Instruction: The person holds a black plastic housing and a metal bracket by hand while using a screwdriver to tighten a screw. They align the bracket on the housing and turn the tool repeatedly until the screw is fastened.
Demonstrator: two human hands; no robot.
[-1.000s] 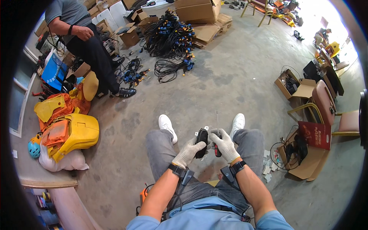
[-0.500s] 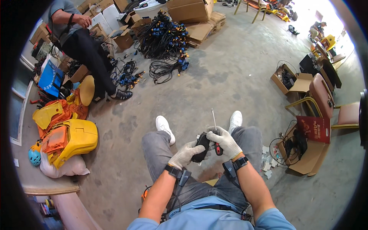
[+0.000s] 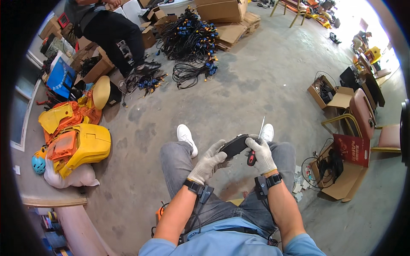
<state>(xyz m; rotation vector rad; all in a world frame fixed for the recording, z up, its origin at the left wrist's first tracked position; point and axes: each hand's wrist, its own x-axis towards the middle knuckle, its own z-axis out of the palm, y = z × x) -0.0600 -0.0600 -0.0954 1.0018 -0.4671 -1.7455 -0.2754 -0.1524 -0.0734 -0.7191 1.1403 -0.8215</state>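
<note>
Above my lap, a flat black oblong device (image 3: 234, 146) is held between both gloved hands, its smooth dark face up. My left hand (image 3: 208, 163) grips its left end, thumb along the edge. At the other end, my right hand (image 3: 262, 154) steadies the device and also holds a screwdriver (image 3: 251, 158). The red and black handle lies against the palm, and the thin metal shaft points up and away past the fingers. Both hands wear white knit gloves, with black straps and small boxes at the wrists. What exactly the device is, I cannot make out.
Yellow and orange plastic shells (image 3: 87, 147) lie at left beside a blue helmet (image 3: 39, 164). A person (image 3: 113, 36) stands by a heap of black cables (image 3: 188, 36). Opened cardboard boxes (image 3: 341, 179) and chairs (image 3: 361, 109) stand at right. White scraps (image 3: 299, 187) litter the floor.
The black device has turned from upright to nearly level, showing its broad face. My right hand has shifted slightly right, the screwdriver tilting with it. The standing person has moved further right.
</note>
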